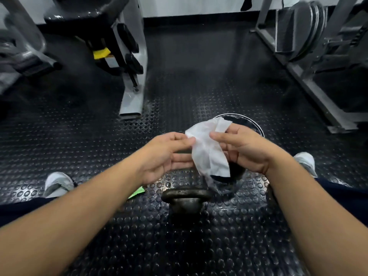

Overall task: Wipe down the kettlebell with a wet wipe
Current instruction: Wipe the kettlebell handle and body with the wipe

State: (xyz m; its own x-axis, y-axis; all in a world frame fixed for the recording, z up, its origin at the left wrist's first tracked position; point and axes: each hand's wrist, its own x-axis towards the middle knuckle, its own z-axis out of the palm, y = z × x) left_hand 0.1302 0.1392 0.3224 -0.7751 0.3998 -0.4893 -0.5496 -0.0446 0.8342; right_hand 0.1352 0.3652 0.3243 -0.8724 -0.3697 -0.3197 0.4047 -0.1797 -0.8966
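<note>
The left hand pinches the left edge of a white wet wipe, and the right hand pinches its upper right corner. Just below, the dark kettlebell stands on the studded floor near a green wrapper, its print unreadable.

The person in front of me wears dark navy trousers and pale grey-white trainers, left shoe and right shoe a matching pair, while left hand, right hand and both forearms are bare.
</note>
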